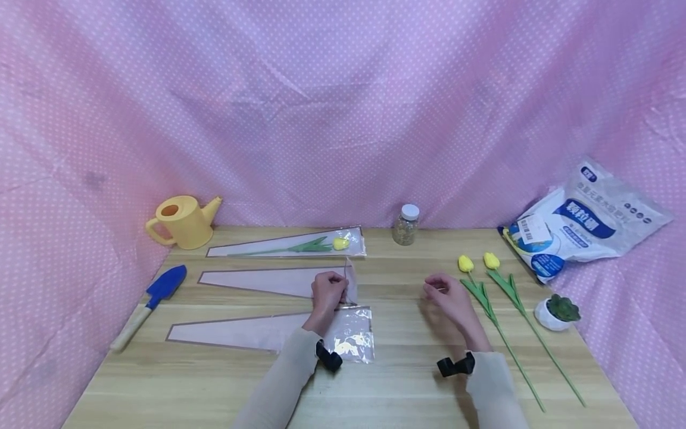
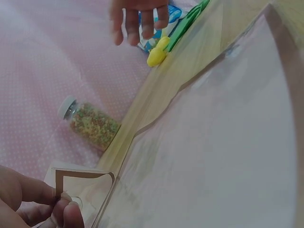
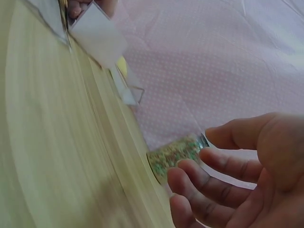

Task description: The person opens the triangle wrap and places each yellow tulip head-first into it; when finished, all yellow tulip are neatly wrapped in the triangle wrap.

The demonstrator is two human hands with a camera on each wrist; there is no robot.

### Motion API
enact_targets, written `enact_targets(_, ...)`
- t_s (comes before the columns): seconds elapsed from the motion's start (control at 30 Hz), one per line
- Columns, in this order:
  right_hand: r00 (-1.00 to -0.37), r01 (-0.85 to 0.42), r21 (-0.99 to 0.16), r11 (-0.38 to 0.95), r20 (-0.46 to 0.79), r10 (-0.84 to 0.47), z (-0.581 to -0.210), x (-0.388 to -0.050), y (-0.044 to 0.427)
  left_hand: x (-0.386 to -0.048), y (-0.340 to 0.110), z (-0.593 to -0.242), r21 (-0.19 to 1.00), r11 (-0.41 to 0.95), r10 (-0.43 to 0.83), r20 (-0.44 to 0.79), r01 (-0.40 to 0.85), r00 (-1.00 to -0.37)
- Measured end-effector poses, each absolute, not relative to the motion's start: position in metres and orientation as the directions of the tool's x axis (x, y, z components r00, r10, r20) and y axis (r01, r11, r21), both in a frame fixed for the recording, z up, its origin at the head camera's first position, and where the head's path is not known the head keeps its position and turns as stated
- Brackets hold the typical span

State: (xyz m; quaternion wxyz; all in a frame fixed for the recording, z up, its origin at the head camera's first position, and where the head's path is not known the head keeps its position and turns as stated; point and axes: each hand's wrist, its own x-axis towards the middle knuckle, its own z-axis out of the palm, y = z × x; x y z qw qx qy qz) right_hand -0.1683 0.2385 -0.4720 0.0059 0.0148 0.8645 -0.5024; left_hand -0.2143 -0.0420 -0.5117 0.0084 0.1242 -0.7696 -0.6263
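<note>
My left hand point(image 1: 328, 296) pinches the wide end of the middle clear wrapping sleeve point(image 1: 262, 280), which has a brown border. In the left wrist view, thumb and fingers point(image 2: 38, 194) hold a raised corner of that film. My right hand point(image 1: 450, 301) hovers over the table, fingers loosely bent and holding nothing, just left of two yellow tulips point(image 1: 465, 264) with green stems. Behind, another sleeve point(image 1: 246, 248) has a yellow tulip point(image 1: 340, 243) lying in it. Nearest me lies a third flat sleeve point(image 1: 230, 333), partly covered by my left forearm.
A yellow watering can point(image 1: 187, 223) and a blue trowel point(image 1: 166, 283) are at the left. A white-lidded jar point(image 1: 405, 227) stands at the back. On the right are a fertilizer bag point(image 1: 579, 226) and a potted succulent point(image 1: 557, 313). Pink dotted cloth point(image 1: 343, 119) hangs around the table.
</note>
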Motion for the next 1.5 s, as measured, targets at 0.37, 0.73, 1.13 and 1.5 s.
enact_targets(0.37,-0.996,0.074,-0.812,0.579,-0.030,0.086,-0.467,-0.153,0.281,-0.216,-0.041,-0.512,0.970,0.162,-0.199,-0.147,-0.180,-0.969)
enact_targets(0.73,-0.982,0.152,-0.805,0.573,-0.059,0.179,-0.463,-0.136,0.323,-0.215,-0.041,-0.513,0.971,0.174,-0.200,-0.125,-0.161,-0.972)
enact_targets(1.13,-0.980,0.197,-0.705,0.682,-0.164,0.113,-0.464,-0.116,0.363,-0.214,-0.042,-0.513,0.972,0.171,-0.193,-0.129,-0.163,-0.973)
enact_targets(1.5,-0.954,0.236,-0.590,0.772,-0.292,0.069,-0.472,-0.111,0.374,-0.213,-0.041,-0.512,0.974,0.161,-0.190,-0.130,-0.162,-0.973)
